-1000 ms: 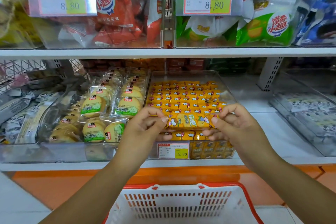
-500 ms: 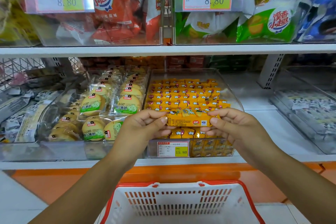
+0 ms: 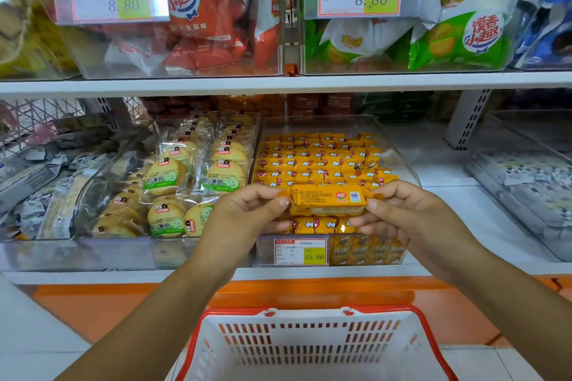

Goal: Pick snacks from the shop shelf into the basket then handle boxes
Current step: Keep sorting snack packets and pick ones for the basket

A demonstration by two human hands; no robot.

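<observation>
Head view, shop shelving, two levels in sight. We note both hands raised in front of the lower shelf, sharing one yellow snack packet [image 3: 328, 199]. The left hand [image 3: 247, 213] pinches the packet's left end between thumb and curled fingers; the right hand [image 3: 411, 213] pinches the right end the same way. The packet is held level, printed back toward us, with a red logo and a small label near its right end. It hangs just above the front of a clear bin [image 3: 402, 158] packed with rows of the same yellow packets; we cannot tell whether it touches them. A price tag [image 3: 300, 252] reading 15.80 sits on the bin's front, below the hands. Beside it on the left are round biscuit packs [image 3: 173, 176] with green labels. On the upper level, red bags [image 3: 201, 9] and green bags [image 3: 458, 40] stand behind 8.80 tags. The white basket [image 3: 309, 317], red-rimmed, sits low between the forearms; the packet is well above it, not inside.
</observation>
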